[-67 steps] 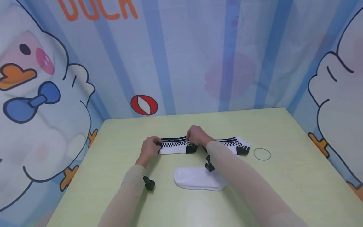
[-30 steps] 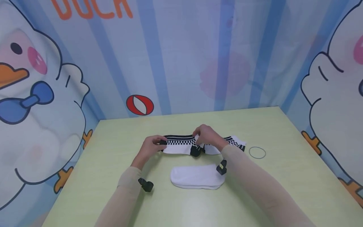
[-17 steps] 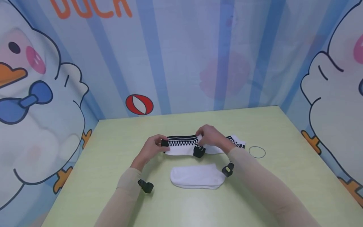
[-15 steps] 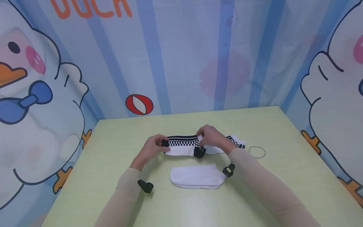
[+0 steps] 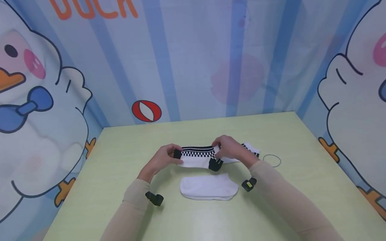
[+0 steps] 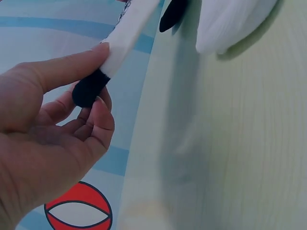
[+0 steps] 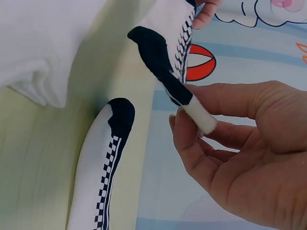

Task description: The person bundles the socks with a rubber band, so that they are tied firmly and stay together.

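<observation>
A white ankle sock (image 5: 196,160) with black stripes, a checkered band and a black toe and heel is stretched between both hands, lifted off the table. My left hand (image 5: 164,157) pinches its black toe (image 6: 91,88) between thumb and fingers. At the other end my right hand (image 5: 229,148) pinches the white cuff (image 7: 201,117) just past the black heel (image 7: 153,50). A matching checkered sock (image 7: 96,167) lies on the table below the right hand; the right hand and forearm partly cover it in the head view.
Nearer the person lies a folded pair of plain white socks (image 5: 208,187). To the right of the checkered sock is a thin dark ring (image 5: 272,160), flat on the pale yellow-green table (image 5: 126,140). A printed duck curtain (image 5: 196,60) hangs behind.
The checkered sock has been raised off the table and moved slightly right and nearer, with both hands along with it. The white pair and the second checkered sock stay put.
</observation>
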Available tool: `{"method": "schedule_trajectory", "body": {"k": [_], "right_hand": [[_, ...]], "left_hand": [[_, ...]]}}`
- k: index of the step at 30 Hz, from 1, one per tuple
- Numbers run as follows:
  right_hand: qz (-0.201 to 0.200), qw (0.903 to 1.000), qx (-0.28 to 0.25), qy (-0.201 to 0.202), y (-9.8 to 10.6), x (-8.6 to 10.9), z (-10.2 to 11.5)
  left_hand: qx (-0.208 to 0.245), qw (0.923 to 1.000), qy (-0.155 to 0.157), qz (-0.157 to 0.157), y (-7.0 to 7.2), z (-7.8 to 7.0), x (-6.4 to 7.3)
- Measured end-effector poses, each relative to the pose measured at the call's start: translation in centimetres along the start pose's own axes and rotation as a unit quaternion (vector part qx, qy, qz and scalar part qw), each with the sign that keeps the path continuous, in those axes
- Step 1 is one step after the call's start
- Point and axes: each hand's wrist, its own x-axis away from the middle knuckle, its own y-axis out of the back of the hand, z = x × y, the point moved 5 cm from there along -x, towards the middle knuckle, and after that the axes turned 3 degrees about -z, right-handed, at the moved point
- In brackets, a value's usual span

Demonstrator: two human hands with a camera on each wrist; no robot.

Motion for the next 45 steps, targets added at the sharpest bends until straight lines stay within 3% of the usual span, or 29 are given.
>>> {"method": "schedule_trajectory", "body": {"k": [7, 16, 20, 32, 36, 45], "right_hand": [[0.009, 0.9999, 0.004, 0.006, 0.2, 0.6, -0.2], [0.056, 0.9980, -0.030, -0.005, -0.2, 1.8, -1.5], [0.086, 0.9952, -0.047, -0.007, -0.7, 2.5, -2.0], [0.150, 0.9878, -0.034, 0.025, -1.5, 4.4, -3.1], [0.167, 0.9849, -0.036, 0.026, -2.0, 4.7, -3.4], [0.157, 0.9866, -0.007, 0.045, -2.8, 5.0, -3.4]], "left_hand": [[-0.049, 0.9988, -0.010, 0.007, -0.2, 0.0, 0.3], [-0.052, 0.9977, 0.007, 0.044, -0.8, 0.0, 0.9], [-0.067, 0.9954, 0.007, 0.068, -1.1, 0.3, 1.4], [-0.105, 0.9818, -0.011, 0.158, -2.5, 0.1, 2.7], [-0.111, 0.9795, -0.004, 0.168, -2.9, 0.1, 3.2], [-0.133, 0.9759, 0.002, 0.173, -3.3, 0.0, 3.9]]}}
